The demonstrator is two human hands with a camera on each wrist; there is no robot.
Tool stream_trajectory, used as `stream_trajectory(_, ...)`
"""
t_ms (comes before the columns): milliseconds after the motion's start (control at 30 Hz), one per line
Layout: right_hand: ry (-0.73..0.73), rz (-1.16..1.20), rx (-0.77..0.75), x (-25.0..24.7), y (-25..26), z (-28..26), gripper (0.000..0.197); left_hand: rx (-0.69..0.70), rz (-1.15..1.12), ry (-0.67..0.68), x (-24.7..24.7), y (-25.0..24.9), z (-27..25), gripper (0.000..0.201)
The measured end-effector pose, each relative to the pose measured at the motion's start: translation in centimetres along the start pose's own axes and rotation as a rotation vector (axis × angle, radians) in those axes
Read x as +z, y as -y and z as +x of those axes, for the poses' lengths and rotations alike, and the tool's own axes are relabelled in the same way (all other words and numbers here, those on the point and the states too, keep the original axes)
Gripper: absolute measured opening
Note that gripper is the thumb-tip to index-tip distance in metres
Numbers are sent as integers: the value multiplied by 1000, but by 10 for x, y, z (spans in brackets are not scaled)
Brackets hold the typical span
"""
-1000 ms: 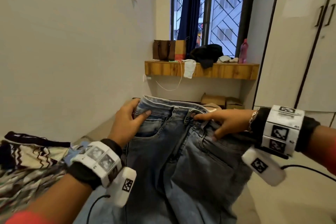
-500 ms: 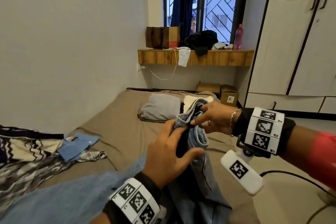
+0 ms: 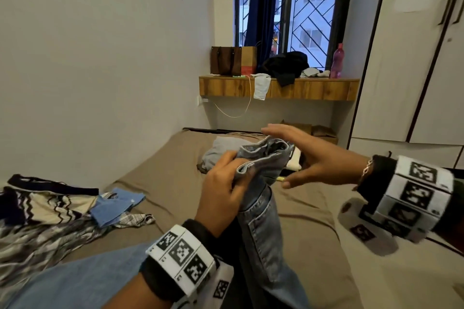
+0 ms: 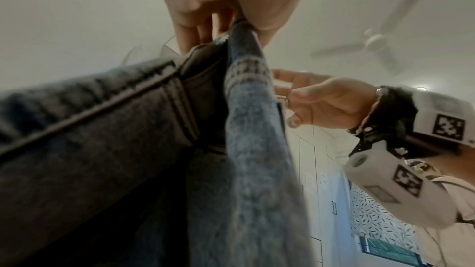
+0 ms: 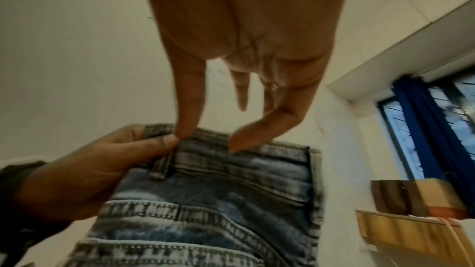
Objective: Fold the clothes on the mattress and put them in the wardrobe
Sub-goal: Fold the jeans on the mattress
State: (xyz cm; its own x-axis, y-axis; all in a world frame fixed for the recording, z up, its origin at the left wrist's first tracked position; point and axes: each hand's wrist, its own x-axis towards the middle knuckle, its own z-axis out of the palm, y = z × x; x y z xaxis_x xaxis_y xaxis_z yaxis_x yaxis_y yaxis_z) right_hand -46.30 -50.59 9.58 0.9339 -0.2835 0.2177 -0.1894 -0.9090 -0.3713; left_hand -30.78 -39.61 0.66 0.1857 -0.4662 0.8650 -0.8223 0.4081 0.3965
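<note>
**Jeans doubled at the waistband**

The left hand (image 3: 221,195) grips the jeans (image 3: 261,223) by the doubled waistband, held up above the mattress (image 3: 301,208). The right hand (image 3: 313,158), fingers spread and released, hovers just beside it. Best to align the legs' seams before lowering. Unfolded clothes (image 3: 50,208) lie left of the hands; the wardrobe (image 3: 401,57) stands closed to the right.

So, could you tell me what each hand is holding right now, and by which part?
The left hand grips the jeans by the doubled-over waistband. The right hand is open beside the waistband, holding nothing.
</note>
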Motion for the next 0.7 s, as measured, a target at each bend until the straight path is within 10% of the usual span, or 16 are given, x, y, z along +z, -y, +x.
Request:
stream_trajectory(100,12,37,-70,3,16,12,77,89,-37,53,-8,-7,13,27)
stream_trajectory(233,-124,-100,-64,-20,39,37,16,29,-96,-35,-27,-16,34,27)
stream_trajectory(700,-1058,193,-266,-276,148,99,22,15,299,-325,-52,-42,47,73)
